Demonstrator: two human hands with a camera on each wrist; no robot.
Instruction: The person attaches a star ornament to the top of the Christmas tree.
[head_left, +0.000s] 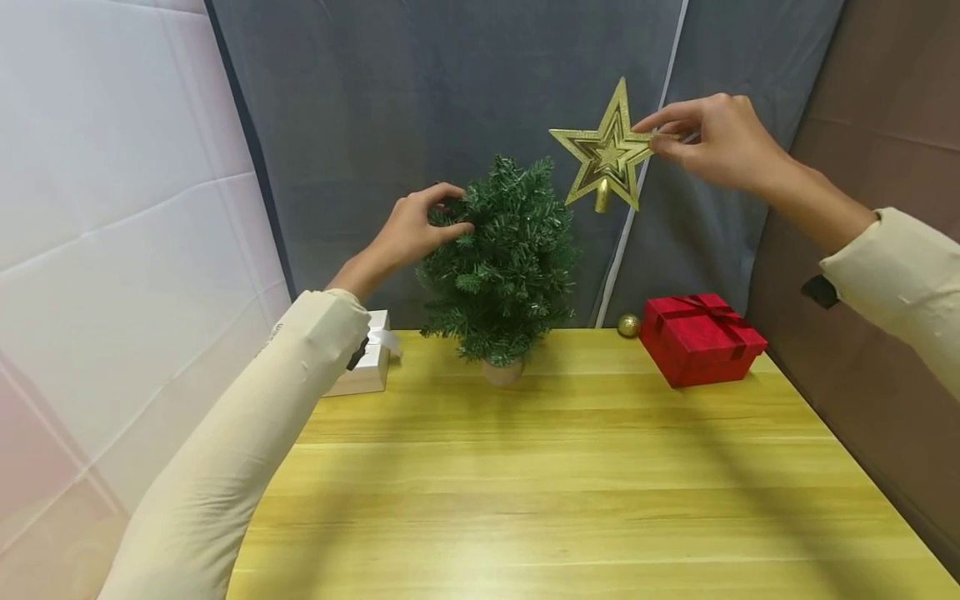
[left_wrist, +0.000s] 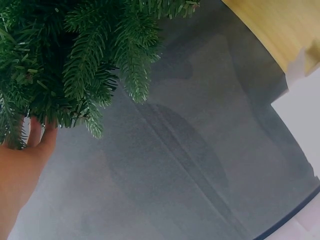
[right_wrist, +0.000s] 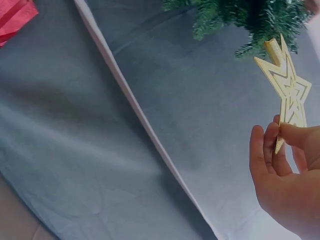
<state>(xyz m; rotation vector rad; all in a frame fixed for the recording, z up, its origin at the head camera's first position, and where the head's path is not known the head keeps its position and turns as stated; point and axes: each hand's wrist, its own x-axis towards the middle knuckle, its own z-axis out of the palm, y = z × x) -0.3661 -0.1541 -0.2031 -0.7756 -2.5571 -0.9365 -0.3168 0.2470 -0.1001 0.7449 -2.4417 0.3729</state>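
A small green artificial Christmas tree (head_left: 510, 258) stands upright at the back of the table. My left hand (head_left: 416, 223) grips its upper left branches, thumb in front; in the left wrist view the needles (left_wrist: 100, 55) partly hide the fingers of that hand (left_wrist: 25, 160). Up to the right of the tree, my right hand (head_left: 723, 142) pinches a gold star tree topper (head_left: 611, 154) by one side point. The star is upright, its short tube socket (head_left: 602, 196) facing down. In the right wrist view the star (right_wrist: 289, 87) overlaps the lower edge of the tree's branches.
A red gift box (head_left: 701, 342) with a dark red ribbon sits at the back right, a gold ball ornament (head_left: 628, 325) beside it. Behind my left forearm is a white box (head_left: 367, 367) with a ribbon. Grey cloth (head_left: 420, 83) hangs behind the wooden table (head_left: 525, 483).
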